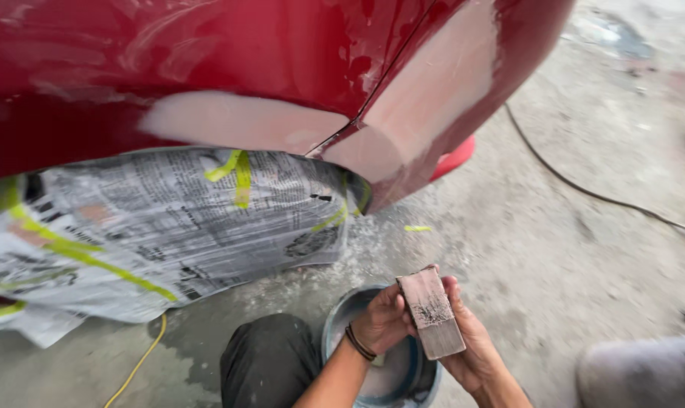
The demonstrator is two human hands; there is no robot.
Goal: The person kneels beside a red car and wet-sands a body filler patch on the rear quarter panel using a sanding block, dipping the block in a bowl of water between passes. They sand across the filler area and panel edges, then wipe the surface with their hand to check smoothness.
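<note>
Low in the middle of the head view I hold a rectangular sanding block [432,310], greyish pink with a dark worn patch on its face. My left hand [382,320], with a dark band at the wrist, grips its left side. My right hand [471,344] supports it from beneath and on the right. Both hands hover over a blue-grey round bucket [341,316] on the floor. Above is a red car body [229,53] with pale sanded filler patches [237,121] along the wheel arch.
Newspaper [153,227] fixed with yellow-green tape [240,175] masks the wheel opening. My dark-trousered knee [271,359] is beside the bucket. A black cable [584,189] crosses the dusty concrete floor at right, a yellow cord [142,359] at lower left. A grey shape [645,374] sits at bottom right.
</note>
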